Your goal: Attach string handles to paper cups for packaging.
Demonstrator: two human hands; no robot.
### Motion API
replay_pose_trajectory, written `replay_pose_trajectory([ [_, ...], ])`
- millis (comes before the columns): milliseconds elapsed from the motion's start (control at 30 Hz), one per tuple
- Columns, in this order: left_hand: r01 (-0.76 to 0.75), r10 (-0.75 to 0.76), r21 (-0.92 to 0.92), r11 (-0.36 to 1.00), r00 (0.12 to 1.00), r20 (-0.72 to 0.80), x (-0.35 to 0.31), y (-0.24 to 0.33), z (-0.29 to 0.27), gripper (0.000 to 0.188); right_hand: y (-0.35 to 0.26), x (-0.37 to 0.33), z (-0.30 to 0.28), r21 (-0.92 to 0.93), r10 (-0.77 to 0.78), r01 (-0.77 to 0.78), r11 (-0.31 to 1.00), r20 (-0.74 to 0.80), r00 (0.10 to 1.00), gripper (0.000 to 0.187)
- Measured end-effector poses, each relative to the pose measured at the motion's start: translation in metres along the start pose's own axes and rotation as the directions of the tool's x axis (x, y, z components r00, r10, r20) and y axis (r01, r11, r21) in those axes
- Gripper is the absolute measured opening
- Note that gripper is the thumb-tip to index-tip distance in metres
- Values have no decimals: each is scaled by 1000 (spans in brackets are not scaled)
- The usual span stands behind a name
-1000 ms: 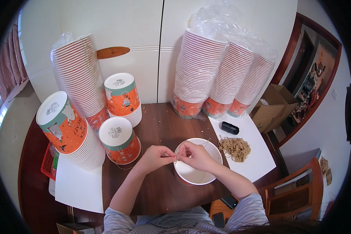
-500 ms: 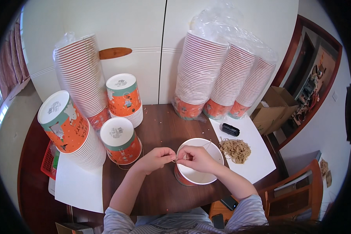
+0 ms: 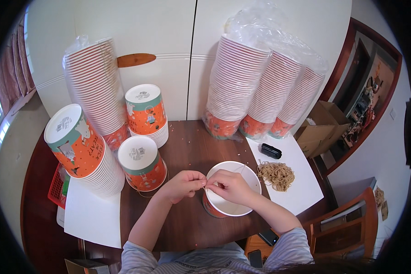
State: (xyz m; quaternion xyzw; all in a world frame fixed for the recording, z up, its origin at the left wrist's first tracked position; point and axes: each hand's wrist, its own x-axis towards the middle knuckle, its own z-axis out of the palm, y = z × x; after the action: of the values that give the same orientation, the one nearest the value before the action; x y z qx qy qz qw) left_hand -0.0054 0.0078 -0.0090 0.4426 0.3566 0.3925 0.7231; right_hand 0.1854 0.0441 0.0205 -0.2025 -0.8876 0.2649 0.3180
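Note:
A paper bucket [image 3: 237,208], white inside with an orange printed outside, stands upright on the table before me. At its left rim my left hand [image 3: 186,186] pinches thumb against fingers. My right hand [image 3: 229,186] reaches over the opening and pinches at the same spot, fingertips nearly touching the left ones. Between them is a thin tan cord, mostly hidden by the fingers; a loose strand [image 3: 245,167] sticks up past the right hand. To the left, an upside-down orange bucket [image 3: 142,171] has a tan cord around its lower edge.
A heap of tan cords [image 3: 277,176] and a black case [image 3: 271,151] lie on white paper at right. Tall plastic-wrapped bucket stacks [image 3: 239,77] rise behind. More upturned buckets [image 3: 80,146] stack at left. A wooden chair [image 3: 345,228] and cardboard box [image 3: 322,130] stand right.
Both hands stay at the bucket's left rim; the right fingertips have shifted slightly left and curled closer to the left hand. The bucket has barely moved.

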Motion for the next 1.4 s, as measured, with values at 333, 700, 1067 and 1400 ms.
replay_pose_trajectory([
  [333, -287, 327, 484, 827, 945, 1, 0, -3, 4, 18, 11, -5, -4, 225, 280, -302, 926, 125, 952, 10],
  [700, -166, 239, 494, 853, 967, -87, -6, 4, 3, 10, 21, -5, 2, 317, 317, -366, 875, 197, 928, 8],
  [1067, -187, 208, 260, 947, 976, -57, -5, 4, -1, 8, 25, -5, 6, 379, 321, -400, 834, 255, 912, 7],
  [1400, -202, 248, 434, 878, 967, -51, -4, -3, 3, 3, 21, -3, 5, 530, 320, -424, 734, 280, 905, 5],
])
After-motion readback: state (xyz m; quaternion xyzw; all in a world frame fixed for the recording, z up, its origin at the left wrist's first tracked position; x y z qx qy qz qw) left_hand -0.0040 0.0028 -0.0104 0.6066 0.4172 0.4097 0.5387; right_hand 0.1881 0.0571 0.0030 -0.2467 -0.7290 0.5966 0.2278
